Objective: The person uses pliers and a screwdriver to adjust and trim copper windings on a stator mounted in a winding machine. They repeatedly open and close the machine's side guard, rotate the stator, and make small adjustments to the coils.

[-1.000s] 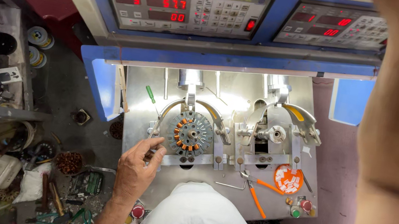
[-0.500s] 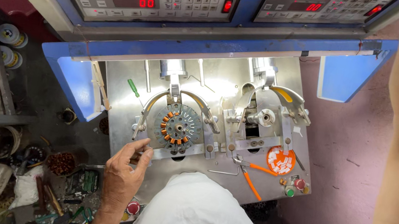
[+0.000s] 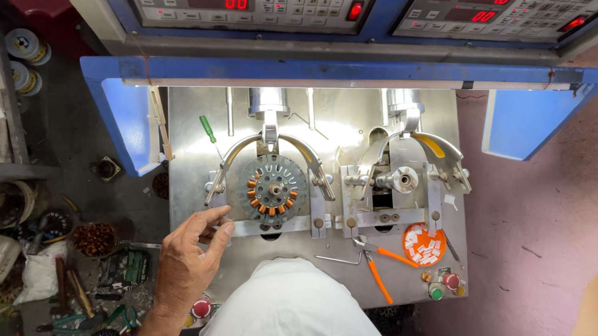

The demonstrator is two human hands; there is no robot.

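Left hand (image 3: 188,259) rests on the steel worktop (image 3: 323,119), fingers loosely curled and gripping nothing, fingertips touching the bracket just left of the round stator (image 3: 272,189) with orange windings. Right hand: only a blurred forearm shows, so I cannot tell. Orange pliers (image 3: 378,264) lie nearby.

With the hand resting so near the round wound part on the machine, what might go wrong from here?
1. The left hand lies against the bracket just beside the stator; if that station is turning, fingers might get caught.
2. The orange-handled pliers lie loose on the metal plate near its front edge and could be knocked off.
3. The right arm at the frame's edge is blurred; what it is doing cannot be told.
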